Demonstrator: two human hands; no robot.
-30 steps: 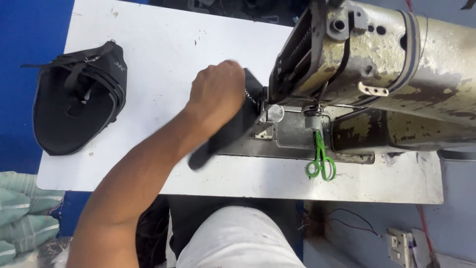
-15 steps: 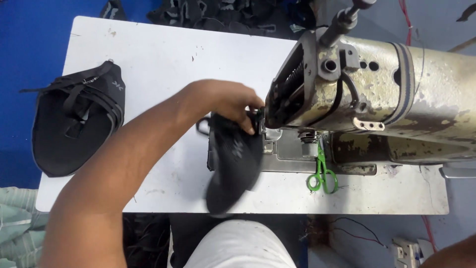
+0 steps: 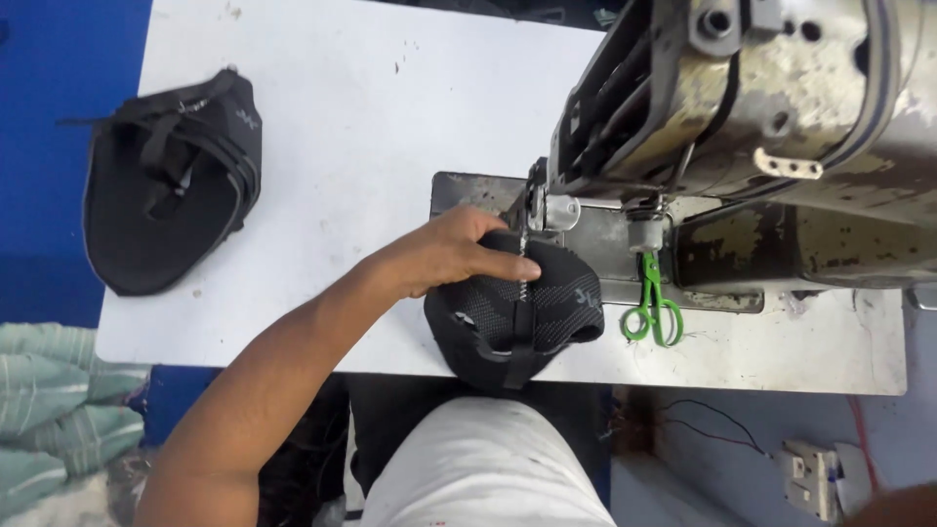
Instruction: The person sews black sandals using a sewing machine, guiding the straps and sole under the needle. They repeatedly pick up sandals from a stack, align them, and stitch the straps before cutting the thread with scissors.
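Observation:
My left hand (image 3: 444, 254) lies with fingers stretched over a black knitted shoe upper (image 3: 561, 298), holding it against the bed of an old cream sewing machine (image 3: 781, 117). The upper has a black strap running down its middle and hangs slightly over the front edge of the white table (image 3: 371, 117). Its top edge sits under the machine's presser foot (image 3: 528, 256), right at my fingertips. My right hand is out of sight.
A pile of similar black uppers (image 3: 166, 195) rests at the table's left edge. Green-handled scissors (image 3: 652, 307) hang by the machine bed, right of the piece. A green striped cloth (image 3: 49, 390) lies lower left, and a white power socket (image 3: 815, 473) sits on the floor lower right.
My left hand swung the black upper round from hanging off the table front and laid it flat under the presser foot. The view has come closer.

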